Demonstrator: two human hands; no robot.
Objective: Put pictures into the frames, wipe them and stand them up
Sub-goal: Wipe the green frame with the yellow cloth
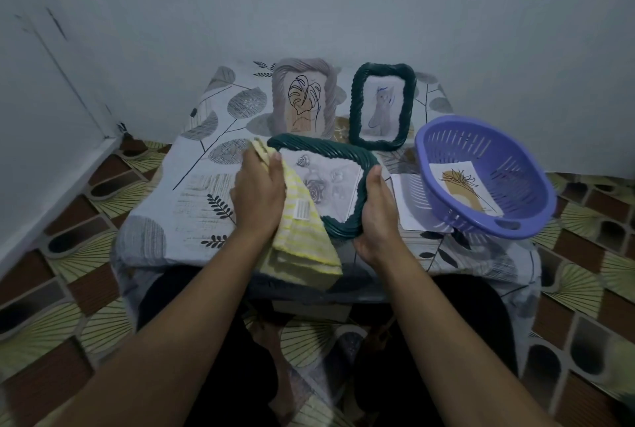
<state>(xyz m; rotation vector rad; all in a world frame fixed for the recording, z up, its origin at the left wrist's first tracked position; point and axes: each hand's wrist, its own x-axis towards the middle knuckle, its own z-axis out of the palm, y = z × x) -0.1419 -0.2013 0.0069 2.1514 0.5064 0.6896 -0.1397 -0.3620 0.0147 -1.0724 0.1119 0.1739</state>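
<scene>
I hold the dark green frame (326,186) tilted up off the table (192,193), its long axis running from the far left corner down toward me, glass facing up at my face. My right hand (376,217) is closed around its right rim, thumb on the front edge and fingers tucked behind, so that side bears the weight. My left hand (259,196) is pressed flat, fingers together, on the yellow cloth (299,231), which lies over the left rim and the left part of the glass and hangs down past the near edge. The rose picture (330,182) under the glass lies to the right of that hand, between my two hands, so I judge the wipe must run rightward across the short axis, toward my gripping thumb. The left hand is the nearer one to the unwiped glass. Behind, a grey frame (302,100) and another green frame (381,105) stand upright, near each other. The purple basket (481,176) at right holds one more picture (467,189).
</scene>
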